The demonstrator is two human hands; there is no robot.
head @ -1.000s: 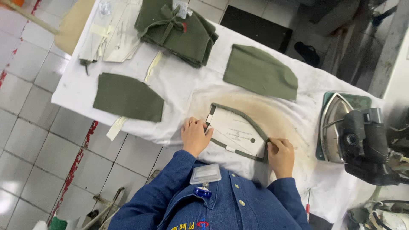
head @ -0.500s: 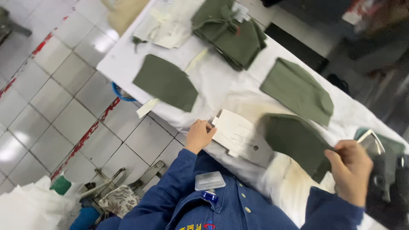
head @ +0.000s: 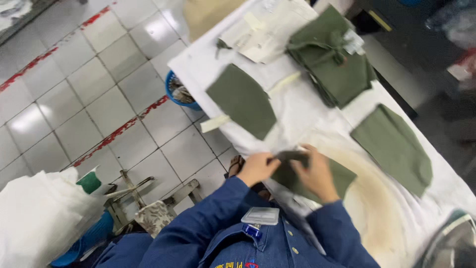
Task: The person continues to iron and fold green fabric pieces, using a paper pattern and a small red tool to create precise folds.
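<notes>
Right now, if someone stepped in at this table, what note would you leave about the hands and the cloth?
Left hand and right hand: both grip one olive-green fabric piece at the near edge of the white-covered table.
Laid flat, apart: one green piece to the left, another to the right.
Folded green stack at the far end, pale paper pieces beside it.
Iron at the right edge, untouched.
Done: two pieces laid out.
Left: the piece in hand, motion-blurred, not laid flat.

Single head camera, looking steeply down from above, close over white-covered table (head: 307, 114), tilted; tiled floor (head: 74, 89) at left.
</notes>
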